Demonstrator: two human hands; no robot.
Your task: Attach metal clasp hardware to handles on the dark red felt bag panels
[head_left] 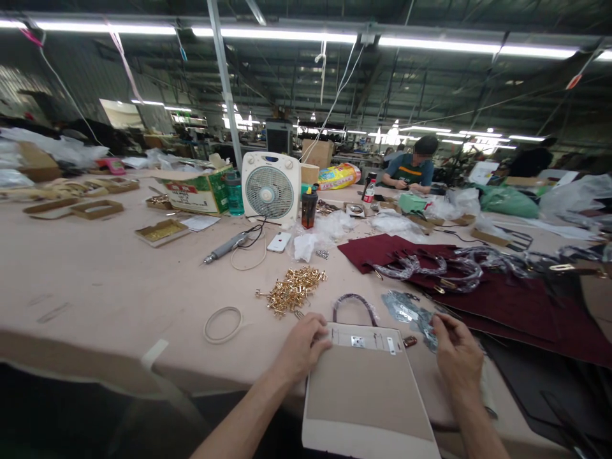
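Nearest me, the beige panel (358,389) lies at the front edge of the table (167,293), its near end seeming to overhang. My left hand (303,344) grips its upper left corner, fingers curled. My right hand (459,350) has fingertips drawn close at the grey metal plates (404,307); I can't tell whether they hold one. I judge the step as fitting plates to the panel; the next move calls for a steady left hold and a clean pick. Red sheets (507,306) crowd the right; bare tabletop opens left. Farther off stands the fan (271,191).
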